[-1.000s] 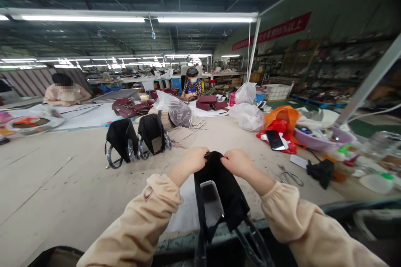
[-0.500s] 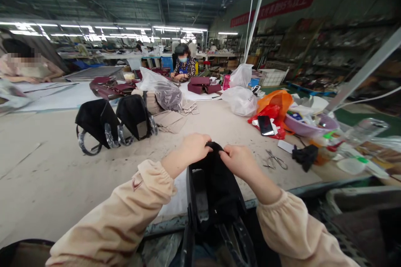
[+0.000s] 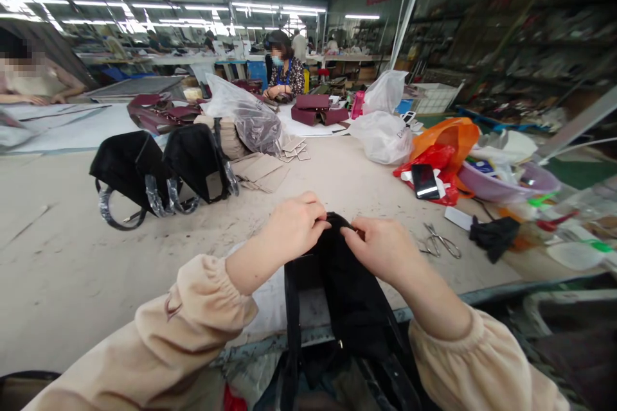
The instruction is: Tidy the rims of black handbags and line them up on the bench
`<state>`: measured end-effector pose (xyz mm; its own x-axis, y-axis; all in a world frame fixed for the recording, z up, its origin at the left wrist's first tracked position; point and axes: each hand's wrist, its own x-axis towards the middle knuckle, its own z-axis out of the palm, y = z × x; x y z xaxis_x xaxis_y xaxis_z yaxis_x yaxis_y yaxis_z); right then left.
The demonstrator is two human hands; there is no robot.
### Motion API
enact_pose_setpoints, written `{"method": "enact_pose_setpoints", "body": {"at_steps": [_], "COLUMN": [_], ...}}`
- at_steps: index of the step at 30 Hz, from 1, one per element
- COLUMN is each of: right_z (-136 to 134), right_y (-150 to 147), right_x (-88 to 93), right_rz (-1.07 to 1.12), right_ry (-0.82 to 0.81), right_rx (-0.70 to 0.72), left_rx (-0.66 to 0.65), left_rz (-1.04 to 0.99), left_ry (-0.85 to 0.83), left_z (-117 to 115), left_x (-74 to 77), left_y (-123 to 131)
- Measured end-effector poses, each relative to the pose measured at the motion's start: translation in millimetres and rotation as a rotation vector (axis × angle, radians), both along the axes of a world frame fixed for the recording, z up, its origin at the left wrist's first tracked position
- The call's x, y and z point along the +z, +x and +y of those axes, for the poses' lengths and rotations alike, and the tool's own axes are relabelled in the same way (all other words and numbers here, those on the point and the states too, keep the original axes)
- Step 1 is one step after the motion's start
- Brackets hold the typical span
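Note:
A black bag (image 3: 354, 295) hangs over the near edge of the table, its far rim raised between my hands. My left hand (image 3: 299, 223) pinches that rim from the left, thumb and fingers pressed together. On the right side of the same rim, my right hand (image 3: 380, 245) is closed with its thumb on the fabric. Only a small gap separates the two hands. Below them the bag's handles drop toward my lap, where the lower part is dark and hard to make out. Two similar black bags (image 3: 126, 164) with plastic-wrapped handles stand on the table to the left.
Scissors (image 3: 442, 243) lie right of my hands, near a dark cloth (image 3: 494, 237). Beyond are a phone (image 3: 425, 181), an orange bag (image 3: 446, 135) and a purple basin (image 3: 511, 185). Beige panels (image 3: 263, 170) and maroon bags (image 3: 318, 109) lie farther back. A co-worker (image 3: 284, 70) sits across the table.
The view has tilted down and turned slightly. Both hands stay on the bag's rim; the left fingers have curled in more, and the bag looks shifted slightly.

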<state>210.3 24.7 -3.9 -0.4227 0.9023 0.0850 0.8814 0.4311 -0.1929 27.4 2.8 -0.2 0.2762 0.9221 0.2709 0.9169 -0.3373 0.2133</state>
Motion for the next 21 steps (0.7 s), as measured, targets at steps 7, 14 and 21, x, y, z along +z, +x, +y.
{"method": "enact_pose_setpoints", "body": {"at_steps": [7, 14, 21], "right_z": [8.8, 13.8, 20.8], "right_y": [-6.6, -12.5, -11.9], "right_x": [1.4, 3.9, 3.5], "right_rz": [0.067, 0.06, 0.069], "right_ry": [0.029, 0.032, 0.007], "right_rx": [0.107, 0.097, 0.099], "left_rx": [0.041, 0.129, 0.175], "left_rz": [-0.008, 0.021, 0.041], "left_ry": [-0.027, -0.015, -0.066], "left_z": [3.1, 7.6, 11.9], "left_x": [-1.7, -1.4, 1.6], "left_y": [-3.0, 1.0, 4.6]}}
